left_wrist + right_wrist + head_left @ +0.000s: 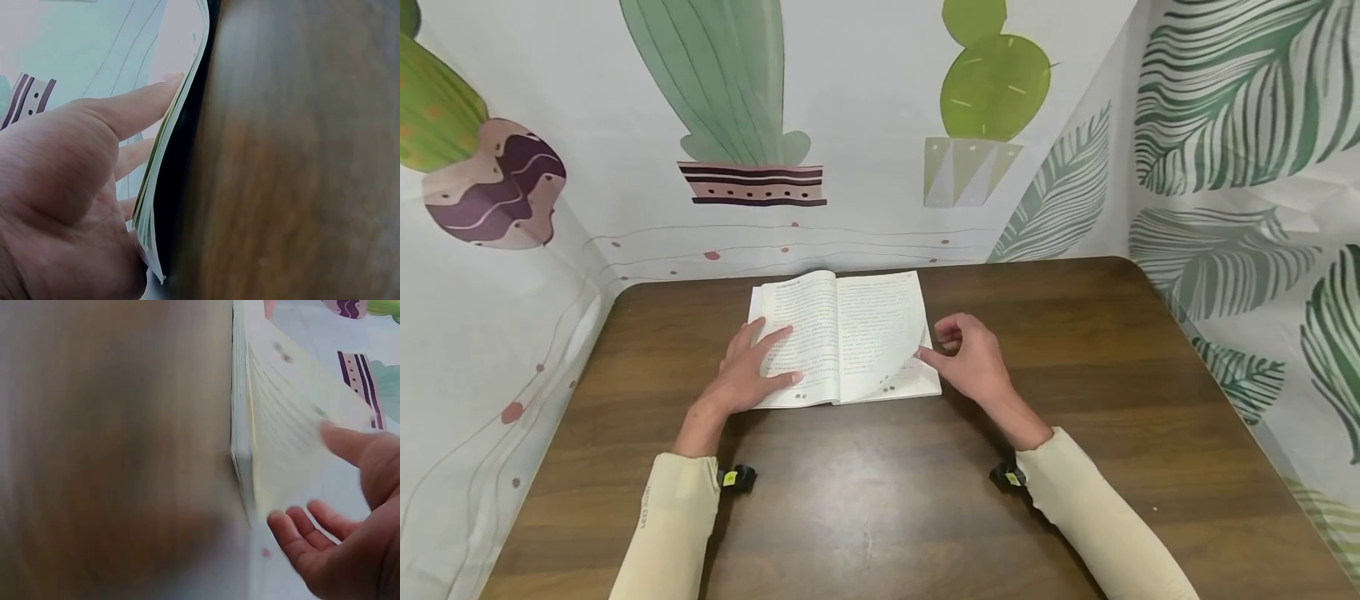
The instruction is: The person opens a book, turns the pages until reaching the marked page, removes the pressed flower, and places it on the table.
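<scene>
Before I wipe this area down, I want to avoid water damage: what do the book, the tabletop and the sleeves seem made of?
The book: matte paper; thin leaves, one curling at its corner. The tabletop: wood or wood-look laminate, faintly glossy; brown grain and a soft reflection show. The sleeves: probably matte fabric, given the creased cuffs.

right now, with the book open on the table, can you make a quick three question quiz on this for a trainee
1. True or false: the left hand rests on the open book.
2. Which hand's thumb is at the edge of the curled page: a) left hand, b) right hand?
3. Fill in the colour: the book lies on a ____ table.

Key: 1 true; 2 b; 3 brown.
</scene>
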Tool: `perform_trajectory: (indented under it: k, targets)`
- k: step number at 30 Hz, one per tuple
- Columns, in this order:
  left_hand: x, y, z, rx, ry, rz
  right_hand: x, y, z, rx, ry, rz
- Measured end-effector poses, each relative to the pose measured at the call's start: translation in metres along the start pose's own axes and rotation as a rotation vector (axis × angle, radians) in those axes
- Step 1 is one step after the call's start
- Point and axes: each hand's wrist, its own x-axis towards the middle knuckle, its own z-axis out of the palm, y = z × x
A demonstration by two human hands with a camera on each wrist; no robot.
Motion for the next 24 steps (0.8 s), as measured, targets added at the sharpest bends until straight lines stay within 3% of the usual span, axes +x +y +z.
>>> perform_trajectory:
  k: [4,6,8,11,18,21,24]
  targets:
    - [-0.002,0.0,0.0,-0.006,0.006,-0.004,-0.002,-0.007,0.019,0.336,-0.076,0.084]
    - [-0.001,-0.001,0.0,-0.003,0.004,-0.006,-0.002,-0.011,0.029,0.504,-0.146,0.07]
    - [-0.001,-0.002,0.0,-0.001,0.004,-0.003,-0.002,-0.016,0.04,0.597,-0.223,0.028]
    - [0.0,-0.003,-0.001,-0.001,0.005,0.004,0.0,-0.025,0.056,0.641,-0.321,-0.012]
    - [0.0,-0.006,0.001,-0.061,0.046,0.042,0.002,-0.046,0.086,0.535,-0.423,0.016]
    - [0.001,-0.007,0.0,-0.158,0.067,0.037,0.003,-0.052,0.095,0.482,-0.437,0.012]
    - [0.003,-0.007,-0.002,-0.348,0.095,-0.018,0.003,-0.057,0.101,0.408,-0.437,-0.001]
